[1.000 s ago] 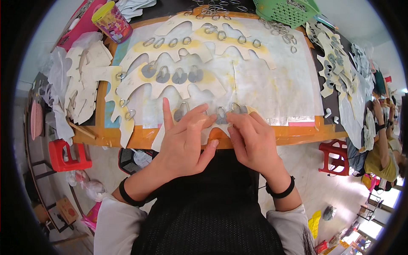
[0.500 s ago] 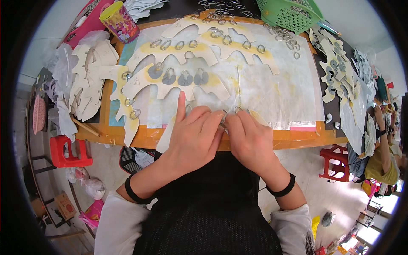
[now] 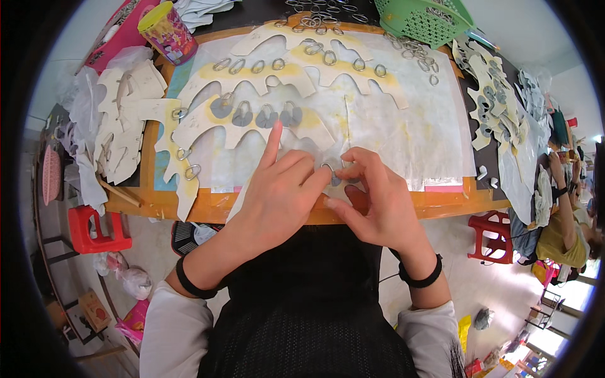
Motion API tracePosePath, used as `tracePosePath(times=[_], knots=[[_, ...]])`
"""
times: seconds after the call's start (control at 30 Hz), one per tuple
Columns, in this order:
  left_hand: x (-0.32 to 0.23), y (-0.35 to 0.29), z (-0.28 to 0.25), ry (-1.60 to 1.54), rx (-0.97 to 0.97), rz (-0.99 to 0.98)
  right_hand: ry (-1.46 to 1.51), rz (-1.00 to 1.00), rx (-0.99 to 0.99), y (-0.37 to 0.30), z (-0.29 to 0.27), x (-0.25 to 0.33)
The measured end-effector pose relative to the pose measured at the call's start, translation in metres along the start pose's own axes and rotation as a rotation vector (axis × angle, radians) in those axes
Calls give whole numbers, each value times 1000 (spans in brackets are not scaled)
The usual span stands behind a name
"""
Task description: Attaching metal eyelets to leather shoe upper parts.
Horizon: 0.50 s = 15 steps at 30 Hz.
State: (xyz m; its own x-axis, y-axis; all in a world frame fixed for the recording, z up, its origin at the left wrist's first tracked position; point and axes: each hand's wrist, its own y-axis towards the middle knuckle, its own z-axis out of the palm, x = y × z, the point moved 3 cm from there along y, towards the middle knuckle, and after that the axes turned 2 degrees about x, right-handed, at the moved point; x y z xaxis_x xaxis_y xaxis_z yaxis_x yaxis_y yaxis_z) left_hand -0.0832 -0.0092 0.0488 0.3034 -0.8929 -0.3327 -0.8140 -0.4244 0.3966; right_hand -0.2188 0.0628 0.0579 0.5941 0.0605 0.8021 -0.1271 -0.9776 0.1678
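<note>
At the table's near edge, a cream cut-out piece (image 3: 238, 203) lies mostly under my hands, with a grey patch and metal ring (image 3: 335, 175) showing between them. My left hand (image 3: 277, 195) holds the piece down: its index finger points away, the others curl with their tips beside that ring. My right hand (image 3: 381, 201) has its thumb and fingers spread just right of the ring, touching close to the patch. Beyond them lies another scalloped cream piece (image 3: 211, 133), whose rings are folded into grey patches (image 3: 266, 118). More cream pieces (image 3: 252, 80) behind carry bare rings and yellowish smears.
White sheeting (image 3: 428, 132) covers the table. Loose rings (image 3: 413, 50) lie near a green basket (image 3: 419, 22). A patterned cup (image 3: 169, 34) and a pink basket (image 3: 126, 31) stand far left. Stacked pieces (image 3: 126, 126) lie left, finished-looking ones (image 3: 498, 94) right. Red stools (image 3: 97, 230) flank the table; another person (image 3: 567, 220) is at right.
My right hand has opened and drawn slightly right from the ring, uncovering it and the grey patch. My left hand has stayed nearly in place, while the whole view has shifted slightly.
</note>
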Motion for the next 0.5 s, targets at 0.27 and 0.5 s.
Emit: tracePosePath(times=[0.27, 0.5], knots=[[-2, -12, 2, 117, -9, 127, -443, -357, -28, -5, 9, -9], [-8, -29, 3, 199, 56, 165, -647, -440, 47, -13, 9, 1]])
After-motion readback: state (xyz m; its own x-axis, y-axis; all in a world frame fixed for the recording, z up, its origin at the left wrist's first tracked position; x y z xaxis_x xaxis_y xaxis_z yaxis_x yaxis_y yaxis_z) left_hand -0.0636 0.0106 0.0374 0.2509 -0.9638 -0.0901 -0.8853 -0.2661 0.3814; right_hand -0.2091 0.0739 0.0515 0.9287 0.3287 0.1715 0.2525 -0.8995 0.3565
